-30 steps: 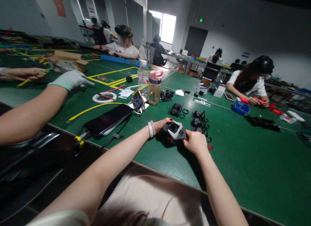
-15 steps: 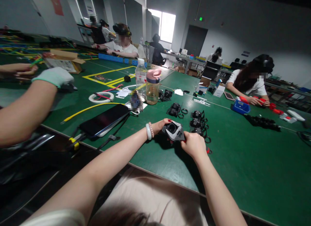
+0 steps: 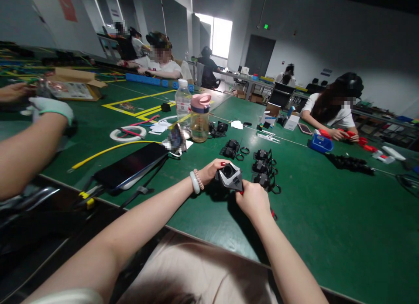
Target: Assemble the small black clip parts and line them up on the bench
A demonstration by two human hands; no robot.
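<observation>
Mid-frame, our left hand (image 3: pixel 210 173) pinches a black part (image 3: pixel 226 167), our right hand (image 3: pixel 255 201) the handle (image 3: pixel 242 190) of a likely heavy wrench (image 3: pixel 231 181).

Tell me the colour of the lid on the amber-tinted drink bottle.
Pink lid; the head view shows it.

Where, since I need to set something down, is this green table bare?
Bare: the green tabletop at right, bordered by the right forearm, small red piece, black plastic parts and bumpy black strip; plus a smaller patch between that forearm and the left forearm. Crowded: left, around the flat black rectangular device and thin yellow cable.
</observation>
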